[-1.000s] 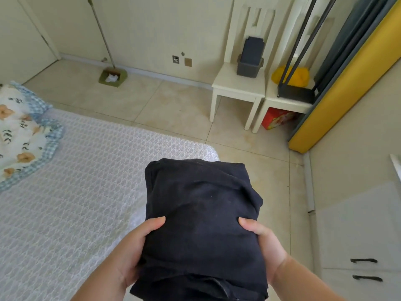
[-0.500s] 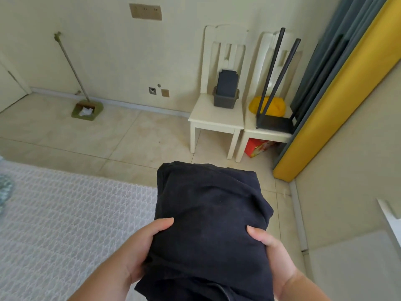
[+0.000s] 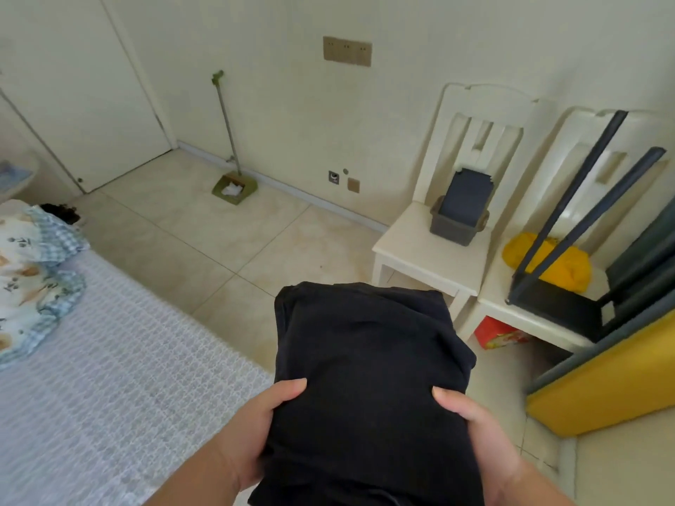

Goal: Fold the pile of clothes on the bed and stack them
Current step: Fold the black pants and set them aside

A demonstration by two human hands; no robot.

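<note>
A folded black garment [image 3: 369,363] is held up in front of me, past the corner of the bed [image 3: 109,396]. My left hand [image 3: 252,432] grips its left side, thumb lying on top. My right hand [image 3: 478,432] grips its right side the same way. The fingers of both hands are hidden under the cloth. The bed carries a white lace cover and lies at the lower left, beside and below the garment.
A floral pillow [image 3: 29,279] with blue checked trim lies at the bed's left edge. Two white chairs [image 3: 412,246] stand by the wall on the right, holding a dark bin [image 3: 460,213], a yellow cloth [image 3: 562,264] and a black frame. A dustpan [image 3: 233,188] stands on the tiled floor.
The view swung to the right and back left, so the pillow left the frame and shows again. Both hands keep the same hold on the black garment, now beyond the bed's corner.
</note>
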